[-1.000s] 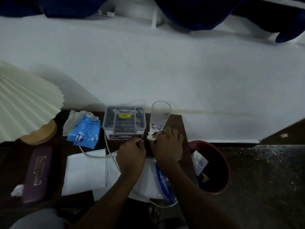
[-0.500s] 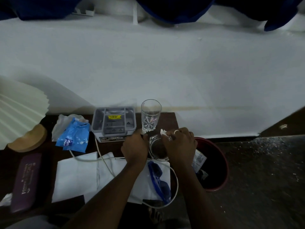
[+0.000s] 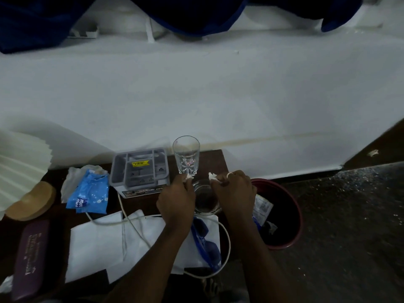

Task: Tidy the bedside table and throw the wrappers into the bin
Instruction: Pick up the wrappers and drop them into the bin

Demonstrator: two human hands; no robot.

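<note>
Scraps of white wrapper are pinched in both hands above the bedside table [image 3: 213,162]. The left hand [image 3: 177,200] grips one scrap [image 3: 188,177] and the right hand [image 3: 237,193] the other scrap [image 3: 212,176], either side of a short glass [image 3: 204,201] that stands before a tall glass [image 3: 186,158]. A red bin [image 3: 284,243] stands just beside the table's right edge, with a packet [image 3: 263,206] inside.

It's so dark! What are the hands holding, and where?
The left hand pinches a white scrap by its lower end; the right hand pinches another scrap likewise.
</note>
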